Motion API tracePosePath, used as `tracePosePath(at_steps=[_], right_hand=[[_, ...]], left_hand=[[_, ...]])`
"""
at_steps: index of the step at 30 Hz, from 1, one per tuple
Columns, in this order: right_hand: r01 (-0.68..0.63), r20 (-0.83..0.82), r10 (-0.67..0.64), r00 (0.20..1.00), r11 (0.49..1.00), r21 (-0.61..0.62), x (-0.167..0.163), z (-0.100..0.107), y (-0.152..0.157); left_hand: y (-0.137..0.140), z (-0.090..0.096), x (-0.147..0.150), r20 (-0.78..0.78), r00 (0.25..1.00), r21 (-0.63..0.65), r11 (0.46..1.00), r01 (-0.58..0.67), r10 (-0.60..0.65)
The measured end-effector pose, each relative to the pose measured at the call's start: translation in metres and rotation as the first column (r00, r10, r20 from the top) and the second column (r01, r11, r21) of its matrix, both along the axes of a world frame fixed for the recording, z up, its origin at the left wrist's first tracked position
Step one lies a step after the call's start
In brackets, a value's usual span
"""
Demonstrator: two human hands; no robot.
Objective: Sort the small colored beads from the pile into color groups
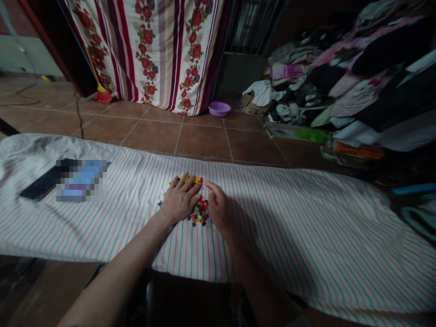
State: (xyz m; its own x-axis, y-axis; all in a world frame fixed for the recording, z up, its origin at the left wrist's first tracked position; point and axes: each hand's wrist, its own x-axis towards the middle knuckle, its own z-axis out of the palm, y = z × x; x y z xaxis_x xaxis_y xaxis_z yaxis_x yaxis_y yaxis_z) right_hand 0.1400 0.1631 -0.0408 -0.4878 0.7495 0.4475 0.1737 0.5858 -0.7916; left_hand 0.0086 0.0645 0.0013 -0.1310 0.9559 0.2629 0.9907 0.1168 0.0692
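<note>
On a striped cloth (279, 213) lies a cluster of small multicoloured pieces (199, 213), in red, orange, green, blue, yellow and dark colours. They are too small for me to tell their kind. My left hand (180, 197) rests flat over the middle of the cluster, fingers slightly spread, hiding part of it. Yellow and red pieces show past its fingertips, and a few light and dark ones at its left side. My right hand (220, 206) stands on its side at the cluster's right edge, cupped, with thumb and index finger apart. Nothing shows in its grasp.
A dark phone (44, 181) and a blurred-out bluish item (83, 181) lie on the cloth at the left. Beyond the cloth are a tiled floor, a purple basin (220, 109), a red broom (103, 95) and a floral curtain (163, 54). Clothes (361, 86) are heaped at the right.
</note>
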Motion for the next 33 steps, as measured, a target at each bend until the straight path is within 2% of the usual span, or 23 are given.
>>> tracePosePath(at_steps=[5, 9, 12, 21, 24, 27, 33], right_hand=[[0.101, -0.068, -0.108, 0.992, 0.99, -0.095, 0.002, -0.003, 0.008], [0.123, -0.06, -0.135, 0.989, 0.979, -0.162, 0.002, -0.004, 0.01], [0.113, -0.039, -0.123, 0.992, 0.972, -0.208, 0.003, -0.004, 0.011], [0.102, -0.044, -0.121, 0.992, 0.949, -0.299, 0.008, 0.001, 0.013], [0.099, -0.029, -0.113, 0.993, 0.951, -0.294, 0.009, -0.002, 0.015], [0.077, -0.007, -0.082, 0.997, 0.963, -0.259, 0.01, -0.006, 0.016], [0.026, 0.166, -0.012, 0.986, 0.996, -0.086, 0.015, 0.005, 0.01]], left_hand=[[0.022, 0.005, 0.013, 0.009, 0.998, -0.021, 0.998, 0.065, -0.065], [0.032, 0.003, 0.006, 0.07, 0.995, -0.089, 0.994, -0.059, 0.065], [0.03, 0.003, -0.003, 0.092, 0.986, -0.119, 0.985, -0.125, 0.136], [0.006, 0.014, -0.014, 0.087, 0.976, -0.114, 0.975, -0.189, 0.199], [-0.011, 0.008, -0.021, 0.057, 0.981, -0.087, 0.98, -0.182, 0.187], [-0.03, -0.002, -0.027, 0.027, 0.992, -0.052, 0.992, -0.119, 0.12], [-0.059, -0.014, -0.024, -0.053, 0.993, -0.003, 0.995, -0.104, 0.104]])
